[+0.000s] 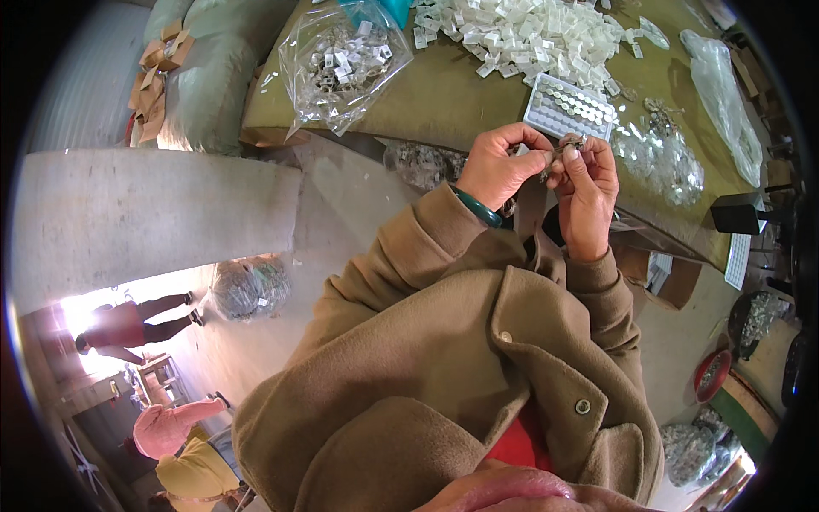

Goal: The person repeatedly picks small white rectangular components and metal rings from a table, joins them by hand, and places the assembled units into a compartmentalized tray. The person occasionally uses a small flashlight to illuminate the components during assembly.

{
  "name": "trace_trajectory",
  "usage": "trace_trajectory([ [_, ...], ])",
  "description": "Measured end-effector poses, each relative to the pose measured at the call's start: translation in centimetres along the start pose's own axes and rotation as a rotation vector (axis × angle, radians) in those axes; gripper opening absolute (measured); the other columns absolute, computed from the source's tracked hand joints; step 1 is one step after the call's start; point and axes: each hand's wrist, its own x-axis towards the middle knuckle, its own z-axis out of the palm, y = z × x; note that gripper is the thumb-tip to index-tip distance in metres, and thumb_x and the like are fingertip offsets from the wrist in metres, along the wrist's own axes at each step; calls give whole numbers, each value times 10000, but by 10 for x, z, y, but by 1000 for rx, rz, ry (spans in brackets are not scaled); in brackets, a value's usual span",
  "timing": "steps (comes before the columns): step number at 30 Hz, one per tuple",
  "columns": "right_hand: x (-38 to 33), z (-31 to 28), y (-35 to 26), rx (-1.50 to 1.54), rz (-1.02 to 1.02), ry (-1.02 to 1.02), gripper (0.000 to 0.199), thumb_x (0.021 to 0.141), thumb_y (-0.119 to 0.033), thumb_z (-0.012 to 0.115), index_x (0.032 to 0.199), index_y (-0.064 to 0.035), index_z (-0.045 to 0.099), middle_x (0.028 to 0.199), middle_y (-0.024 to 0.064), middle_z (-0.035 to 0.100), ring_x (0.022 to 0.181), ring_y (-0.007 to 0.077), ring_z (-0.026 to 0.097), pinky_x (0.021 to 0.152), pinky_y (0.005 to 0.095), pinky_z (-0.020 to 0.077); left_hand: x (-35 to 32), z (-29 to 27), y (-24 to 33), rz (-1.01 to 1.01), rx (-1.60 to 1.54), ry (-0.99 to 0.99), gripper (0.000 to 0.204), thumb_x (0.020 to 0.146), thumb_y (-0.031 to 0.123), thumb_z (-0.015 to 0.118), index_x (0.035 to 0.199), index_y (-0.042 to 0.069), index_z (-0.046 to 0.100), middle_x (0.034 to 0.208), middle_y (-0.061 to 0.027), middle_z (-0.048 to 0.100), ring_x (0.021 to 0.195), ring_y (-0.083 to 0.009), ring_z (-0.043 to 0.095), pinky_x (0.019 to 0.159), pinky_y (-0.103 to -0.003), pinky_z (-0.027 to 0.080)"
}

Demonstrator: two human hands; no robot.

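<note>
My left hand [499,164] and my right hand [587,183] meet just in front of the table edge, fingertips pinched together on a small dark metal piece [563,152]. A green bangle [478,207] sits on my left wrist. Both sleeves are of a brown coat. Right behind my hands lies a white tray [570,109] with rows of small round parts. What exactly each finger grips is too small to tell.
The olive table [444,98] carries a heap of small clear plastic pieces [529,34], a clear bag of similar parts [341,64] and loose shiny parts [661,162]. Further bags stand on the floor [247,286]. Two other people are at the lower left [128,328].
</note>
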Motion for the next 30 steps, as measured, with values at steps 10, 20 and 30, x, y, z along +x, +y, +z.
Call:
trace_trajectory([
  [10,5,-15,-11,106,220,13,75,951,-66,560,969,-96,494,840,4,546,654,63,478,555,210,389,1,-12,34,20,310,55,158,929,154,636,1023,44,697,819,23,663,629,-3,501,531,-181,411],
  [20,4,-18,-11,-121,77,-17,68,921,-83,582,945,-84,518,755,-37,479,661,56,432,608,212,361,93,-188,106,715,1511,540,197,894,266,653,958,99,734,891,-81,706,784,-213,661,741,-320,515],
  [30,8,-18,-1,-133,90,-23,68,914,-65,604,950,-67,547,774,-50,503,683,40,467,635,199,389,150,-116,30,385,1151,331,354,829,437,666,992,135,751,904,-100,729,847,-262,698,766,-346,539],
])
